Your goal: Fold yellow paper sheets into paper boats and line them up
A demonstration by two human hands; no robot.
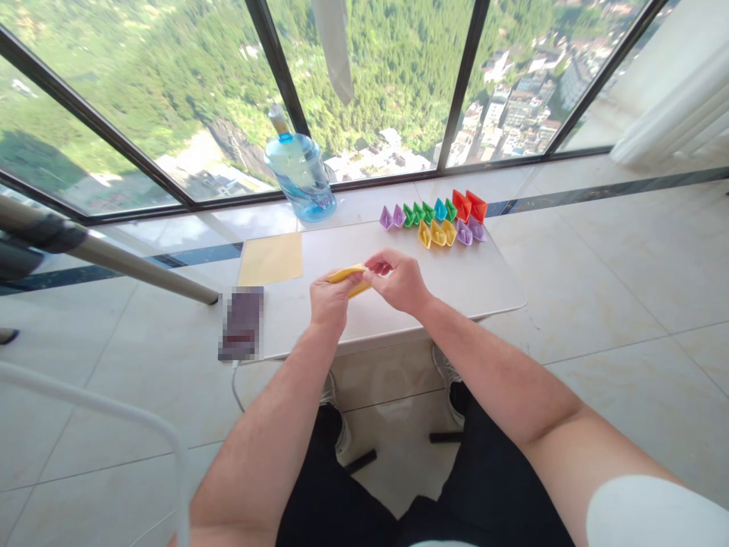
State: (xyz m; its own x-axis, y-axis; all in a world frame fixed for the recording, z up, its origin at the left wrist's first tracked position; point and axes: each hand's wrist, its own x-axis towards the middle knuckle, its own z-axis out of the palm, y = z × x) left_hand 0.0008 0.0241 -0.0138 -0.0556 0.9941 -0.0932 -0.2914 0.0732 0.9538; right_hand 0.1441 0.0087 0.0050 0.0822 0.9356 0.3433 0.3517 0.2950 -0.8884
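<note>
Between my two hands, above the low white table (387,323), is a folded piece of yellow paper (354,282). My left hand (330,302) grips its left part, thumb on top. At the paper's right end, my right hand (400,281) pinches the edge with thumb and fingers. Flat on the table's left side lies a sheet of yellow paper (271,258). Rows of small folded paper boats stand at the back right: purple boats (392,218), green boats (418,214), a blue boat (440,209), yellow boats (437,234) and red boats (470,206).
A large clear blue water bottle (301,176) stands by the window behind the table. At the table's left edge lies a blurred-out dark device (241,323) with a cable. Metal poles (142,266) reach in from the left, and a white curved bar (142,418) is lower left.
</note>
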